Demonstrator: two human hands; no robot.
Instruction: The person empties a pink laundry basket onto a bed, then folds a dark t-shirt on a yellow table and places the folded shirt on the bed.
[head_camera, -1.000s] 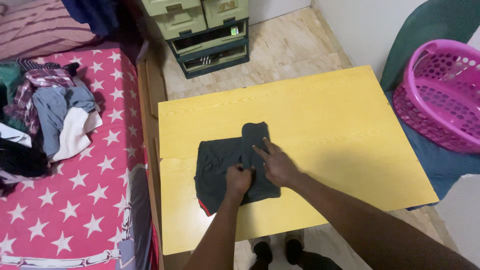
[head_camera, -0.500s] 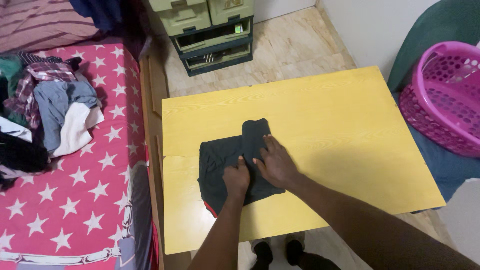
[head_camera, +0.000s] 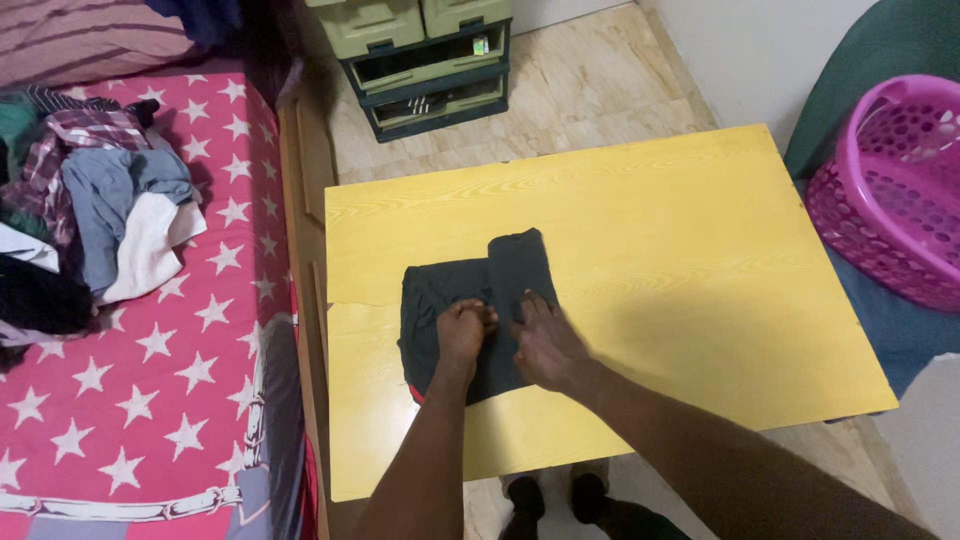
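Head view: yellow table (head_camera: 650, 260) beside starred bed (head_camera: 180, 400), left hand (head_camera: 463, 328) grip pinching dark garment (head_camera: 480, 300).

One dark garment (head_camera: 470, 310), one yellow table (head_camera: 650, 260), one pink basket (head_camera: 890, 190), two hands (head_camera: 505, 335).

We see matt dark cloth garment (head_camera: 478, 310), smooth yellow wood-grain table (head_camera: 650, 250), glossy pink perforated plastic basket (head_camera: 890, 200).
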